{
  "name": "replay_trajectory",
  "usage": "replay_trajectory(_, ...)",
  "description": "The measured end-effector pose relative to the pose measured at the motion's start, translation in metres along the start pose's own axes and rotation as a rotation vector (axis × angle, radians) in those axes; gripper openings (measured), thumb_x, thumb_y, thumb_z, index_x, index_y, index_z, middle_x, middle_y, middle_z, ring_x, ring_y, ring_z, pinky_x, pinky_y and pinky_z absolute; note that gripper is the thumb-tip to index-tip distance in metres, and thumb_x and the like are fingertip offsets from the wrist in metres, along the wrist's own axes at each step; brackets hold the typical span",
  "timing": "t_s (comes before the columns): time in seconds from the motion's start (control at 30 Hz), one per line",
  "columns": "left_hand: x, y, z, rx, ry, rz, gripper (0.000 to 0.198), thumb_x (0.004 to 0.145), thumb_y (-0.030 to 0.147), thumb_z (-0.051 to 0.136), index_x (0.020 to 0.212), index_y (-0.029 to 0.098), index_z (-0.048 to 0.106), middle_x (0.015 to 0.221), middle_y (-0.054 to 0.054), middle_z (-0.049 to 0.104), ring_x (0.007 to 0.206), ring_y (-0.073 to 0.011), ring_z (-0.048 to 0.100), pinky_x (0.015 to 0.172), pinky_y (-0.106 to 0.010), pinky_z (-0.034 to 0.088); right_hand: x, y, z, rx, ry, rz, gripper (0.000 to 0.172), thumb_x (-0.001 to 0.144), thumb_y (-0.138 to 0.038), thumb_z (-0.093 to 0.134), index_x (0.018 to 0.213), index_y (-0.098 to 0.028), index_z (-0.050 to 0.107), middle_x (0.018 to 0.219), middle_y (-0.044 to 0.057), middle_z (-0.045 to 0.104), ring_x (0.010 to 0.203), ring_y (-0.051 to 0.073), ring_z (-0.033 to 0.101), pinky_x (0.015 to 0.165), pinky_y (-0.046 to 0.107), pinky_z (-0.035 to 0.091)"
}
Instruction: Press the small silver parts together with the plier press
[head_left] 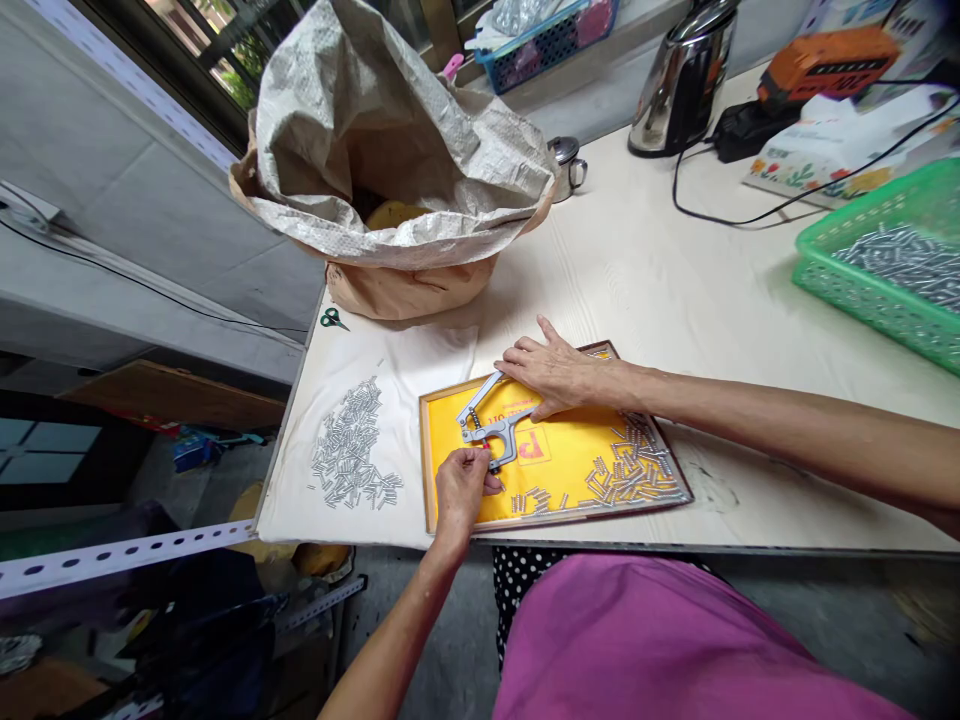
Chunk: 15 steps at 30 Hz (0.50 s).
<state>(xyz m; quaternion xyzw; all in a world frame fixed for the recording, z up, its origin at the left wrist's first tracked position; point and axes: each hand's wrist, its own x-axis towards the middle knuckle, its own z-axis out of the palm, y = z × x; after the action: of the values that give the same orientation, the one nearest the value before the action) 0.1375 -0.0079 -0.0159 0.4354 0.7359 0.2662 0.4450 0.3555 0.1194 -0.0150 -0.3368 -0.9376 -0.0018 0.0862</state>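
Observation:
Grey hand pliers point(510, 437), which look like snap-fastener pliers, lie over a yellow-lined shallow tray point(424, 455). My right hand point(559, 372) is around their two handles, thumb on one and fingers over the other. At the jaws, my left hand point(461, 490) has its fingertips pinched together; whatever they hold is too small or hidden to make out. A bit of red shows between the jaws just above those fingers. Small silvery metal pieces point(634, 470) are heaped in the tray's near right corner, with a few strung along its front edge.
Left of the tray, a pile of small metal pieces point(352, 450) lies on white cloth near green-handled scissors point(333, 319). A large open sack point(412, 290) stands behind. Farther right are a kettle point(679, 90), a metal cup point(568, 165) and a green basket point(862, 285) of metal pieces.

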Motion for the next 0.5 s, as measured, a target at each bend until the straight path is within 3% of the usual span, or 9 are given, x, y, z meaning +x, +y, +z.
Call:
replay_trajectory(0.07, -0.007, 0.0, 0.001, 0.178, 0.116, 0.161, 0.034, 0.089, 0.046, 0.058, 0.093, 0.013, 0.064, 0.078, -0.01, 0.07, 0.069, -0.0238, 0.071, 0.067, -0.038, 0.06, -0.002, -0.004, -0.002, -0.015, -0.027, 0.012, 0.059, 0.071, -0.05, 0.079, 0.116, -0.015, 0.059, 0.109, 0.01, 0.059, 0.105, 0.029, 0.047, 0.106, 0.062, 0.022)
replay_trajectory(0.17, -0.014, 0.006, 0.006, 0.509, 0.293, 0.535, 0.04, 0.089, 0.04, 0.062, 0.119, 0.013, 0.061, 0.113, -0.018, 0.066, 0.109, -0.0318, 0.064, 0.093, -0.049, 0.054, -0.007, -0.016, -0.008, -0.022, -0.041, 0.031, 0.047, 0.078, -0.044, 0.075, 0.109, -0.013, 0.062, 0.106, 0.011, 0.06, 0.103, 0.028, 0.048, 0.104, 0.057, 0.025)
replay_trajectory(0.27, -0.006, 0.018, 0.015, 0.739, 0.251, 0.783, 0.061, 0.086, 0.035, 0.069, 0.138, 0.014, 0.047, 0.139, -0.02, 0.053, 0.135, -0.0373, 0.045, 0.109, -0.054, 0.041, -0.014, -0.031, -0.017, -0.042, -0.026, 0.038, 0.041, 0.084, -0.041, 0.068, 0.111, -0.011, 0.061, 0.108, 0.014, 0.061, 0.103, 0.029, 0.048, 0.098, 0.049, 0.029)
replay_trajectory(0.37, 0.014, 0.029, 0.022, 0.85, 0.15, 0.835, 0.073, 0.083, 0.028, 0.071, 0.146, 0.014, 0.037, 0.139, -0.02, 0.053, 0.132, -0.0371, 0.047, 0.106, -0.054, 0.043, -0.021, -0.043, -0.024, -0.042, -0.009, 0.039, 0.036, 0.088, -0.036, 0.062, 0.112, -0.01, 0.06, 0.107, 0.015, 0.061, 0.101, 0.029, 0.048, 0.089, 0.043, 0.032)
replay_trajectory(0.5, 0.03, 0.039, 0.026, 0.907, 0.06, 0.822, 0.063, 0.082, 0.027, 0.071, 0.139, 0.015, 0.045, 0.124, -0.016, 0.062, 0.115, -0.0312, 0.058, 0.097, -0.046, 0.048, -0.028, -0.049, -0.014, -0.048, -0.003, 0.114, 0.026, 0.091, -0.025, 0.055, 0.111, -0.009, 0.06, 0.105, 0.015, 0.062, 0.097, 0.028, 0.05, 0.083, 0.04, 0.034)
